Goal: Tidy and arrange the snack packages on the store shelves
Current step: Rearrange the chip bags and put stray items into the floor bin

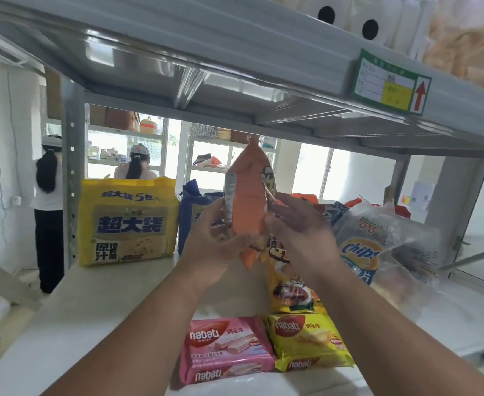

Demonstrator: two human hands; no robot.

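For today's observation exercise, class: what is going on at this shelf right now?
A person is tidying snacks on a white store shelf. Both hands hold an orange snack bag upright above it: the left hand grips its lower edge, the right hand its side. A pink Nabati wafer pack and a yellow Nabati wafer pack lie flat in front; a yellow noodle multipack stands at the back left.

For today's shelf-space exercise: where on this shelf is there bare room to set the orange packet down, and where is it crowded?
Free: the white shelf in front of the yellow noodle pack, left of the pink wafer pack. Crowded: the right, around the chips bag and yellow wafer pack.
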